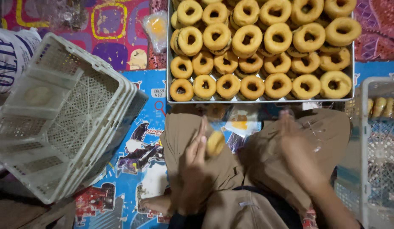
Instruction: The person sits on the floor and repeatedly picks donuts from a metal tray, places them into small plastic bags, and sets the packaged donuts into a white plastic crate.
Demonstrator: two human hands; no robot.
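A metal tray piled with several golden ring doughnuts lies on the floor ahead of my crossed legs. My left hand holds one doughnut at its fingertips above my left knee. My right hand is blurred over my right knee, fingers apart, with nothing seen in it. A clear plastic bag with something yellow inside lies between my knees, just below the tray.
A stack of white plastic crates leans tilted at the left. Another white crate at the right holds several bagged doughnuts. A second small plastic bag lies left of the tray. Colourful mats cover the floor.
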